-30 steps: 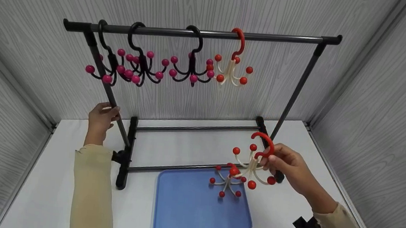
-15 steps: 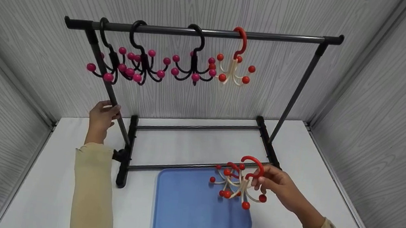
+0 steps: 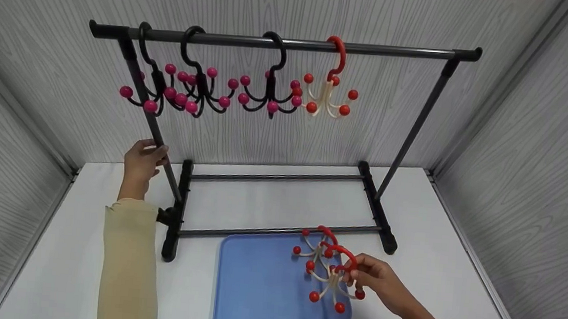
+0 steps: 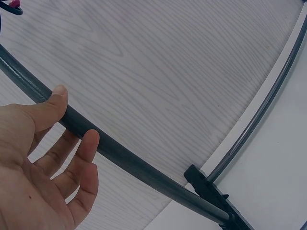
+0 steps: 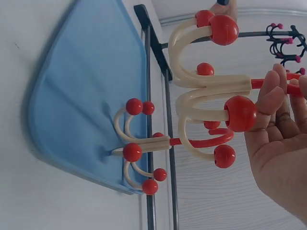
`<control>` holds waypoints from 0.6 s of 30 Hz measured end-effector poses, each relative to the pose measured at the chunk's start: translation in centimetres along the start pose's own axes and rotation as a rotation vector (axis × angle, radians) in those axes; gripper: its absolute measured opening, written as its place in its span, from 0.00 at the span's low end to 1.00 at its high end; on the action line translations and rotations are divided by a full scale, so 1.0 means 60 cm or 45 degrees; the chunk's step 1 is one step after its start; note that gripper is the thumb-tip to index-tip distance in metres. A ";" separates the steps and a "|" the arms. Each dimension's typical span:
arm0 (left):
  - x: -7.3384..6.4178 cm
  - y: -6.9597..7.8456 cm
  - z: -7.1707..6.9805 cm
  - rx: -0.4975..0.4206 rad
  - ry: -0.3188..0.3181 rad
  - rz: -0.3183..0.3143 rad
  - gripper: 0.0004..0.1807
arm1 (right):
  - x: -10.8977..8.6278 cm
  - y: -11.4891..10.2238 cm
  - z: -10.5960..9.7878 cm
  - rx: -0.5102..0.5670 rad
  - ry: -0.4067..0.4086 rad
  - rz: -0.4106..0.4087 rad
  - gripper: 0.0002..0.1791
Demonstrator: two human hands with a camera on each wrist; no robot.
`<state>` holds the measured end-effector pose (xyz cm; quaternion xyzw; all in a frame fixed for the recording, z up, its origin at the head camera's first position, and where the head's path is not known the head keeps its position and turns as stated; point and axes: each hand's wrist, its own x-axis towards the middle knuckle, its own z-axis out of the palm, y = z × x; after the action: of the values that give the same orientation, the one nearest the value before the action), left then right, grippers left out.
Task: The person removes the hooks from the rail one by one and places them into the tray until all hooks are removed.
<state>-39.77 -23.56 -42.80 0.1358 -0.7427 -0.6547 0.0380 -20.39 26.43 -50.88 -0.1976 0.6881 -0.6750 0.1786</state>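
Observation:
My right hand (image 3: 373,283) pinches the red hook of a cream multi-prong hanger (image 3: 333,282) with red ball tips, held over the right part of the blue tray (image 3: 251,300). In the right wrist view this hanger (image 5: 211,84) hangs above a second red-hooked hanger (image 5: 148,143), which stands on the tray. My left hand (image 3: 142,165) grips the left upright (image 4: 124,155) of the black rack, thumb on one side and fingers on the other. From the top bar (image 3: 376,50) hang several black hangers (image 3: 271,89) with pink balls and one red-hooked cream hanger (image 3: 326,94).
The rack's base has black feet (image 3: 379,214) and two low crossbars (image 3: 282,180); the tray lies just in front of the nearer one. Grey wood-grain walls (image 3: 535,166) enclose the white table (image 3: 190,295) at the back and both sides.
My right hand has moved down and to the left with the hanger, from beside the rack's right foot to over the tray. The left hand keeps its hold on the upright.

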 end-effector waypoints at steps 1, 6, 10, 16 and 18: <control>0.000 0.000 0.000 0.001 -0.002 0.001 0.19 | 0.000 0.004 0.000 0.004 0.008 0.022 0.14; -0.002 -0.002 -0.001 0.006 0.004 0.020 0.19 | 0.003 0.026 0.002 0.005 0.055 0.117 0.11; -0.003 -0.003 0.000 0.005 0.011 0.036 0.17 | 0.007 0.042 0.004 0.059 0.036 0.133 0.07; 0.000 -0.003 0.003 0.001 0.010 0.033 0.14 | 0.013 0.062 0.006 0.058 0.041 0.200 0.07; 0.001 -0.004 0.002 0.006 0.004 0.029 0.15 | 0.015 0.068 0.005 0.055 0.045 0.213 0.06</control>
<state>-39.81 -23.49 -43.07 0.1283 -0.7457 -0.6522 0.0462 -21.14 25.75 -54.94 -0.1236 0.6906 -0.6756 0.2263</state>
